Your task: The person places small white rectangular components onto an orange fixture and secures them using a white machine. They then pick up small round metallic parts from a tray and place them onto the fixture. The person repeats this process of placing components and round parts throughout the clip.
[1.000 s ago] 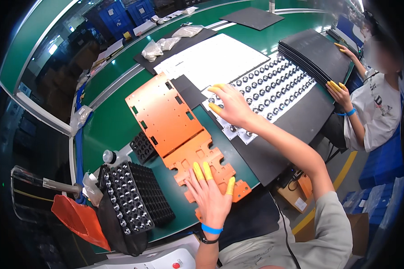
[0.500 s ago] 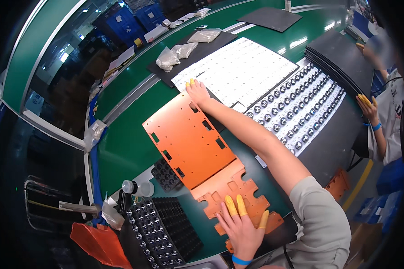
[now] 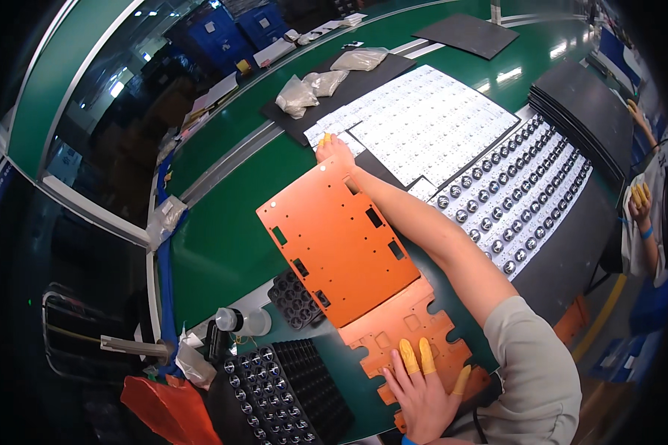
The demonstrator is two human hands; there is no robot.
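My left hand, with yellow finger cots, lies flat with fingers spread on an orange cut-out plate that has notched edges. Partly over that plate rests a larger orange panel with rectangular slots; two small white spots show near its far corners. My right arm stretches past the panel's right side. At its end my right hand has its fingers bent in at the near left corner of the white dotted sheets. Whatever is between those fingers is too small to make out.
Rows of round black parts stand on white strips at the right, beside stacked black sheets. Clear plastic bags lie at the back. Black trays and clear jars are near left. A co-worker's hand shows at far right.
The whole view has shifted, moving the scene right and slightly down. My right hand's fingers have curled in at the white sheets' corner. The left hand stays on the plate. The co-worker's hand has shifted.
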